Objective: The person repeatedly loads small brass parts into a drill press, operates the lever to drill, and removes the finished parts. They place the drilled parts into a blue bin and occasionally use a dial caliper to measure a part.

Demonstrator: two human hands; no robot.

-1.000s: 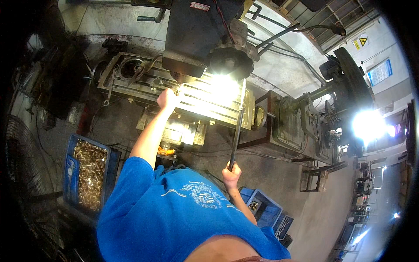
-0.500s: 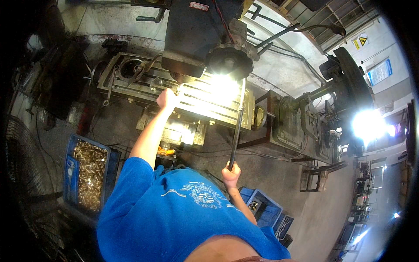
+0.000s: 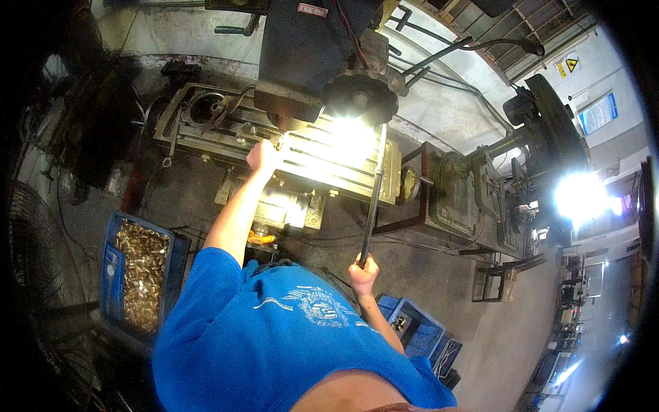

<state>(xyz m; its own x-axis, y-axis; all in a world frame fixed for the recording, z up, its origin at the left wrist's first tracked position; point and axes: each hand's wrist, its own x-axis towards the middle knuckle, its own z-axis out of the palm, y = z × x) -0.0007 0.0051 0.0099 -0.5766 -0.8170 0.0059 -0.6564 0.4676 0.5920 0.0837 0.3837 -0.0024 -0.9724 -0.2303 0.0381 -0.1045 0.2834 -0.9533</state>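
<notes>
My right hand (image 3: pixel 363 276) is wrapped round the lower end of a long dark lever (image 3: pixel 373 220). The lever runs up to the round hub (image 3: pixel 362 96) on the machine's head. Stretched forward, my left hand (image 3: pixel 263 156) is closed at the front edge of the slotted machine table (image 3: pixel 226 146), just below the spindle (image 3: pixel 285 122). Whatever its fingers grip is lost in the glare of the work lamp (image 3: pixel 351 127).
A blue crate (image 3: pixel 106 275) full of shiny brass-coloured metal parts (image 3: pixel 143 275) stands at my left. Another blue bin (image 3: pixel 422 336) sits by my right elbow. A wrench (image 3: pixel 168 156) hangs over the table's left edge. Another machine (image 3: pixel 453 199) stands to the right.
</notes>
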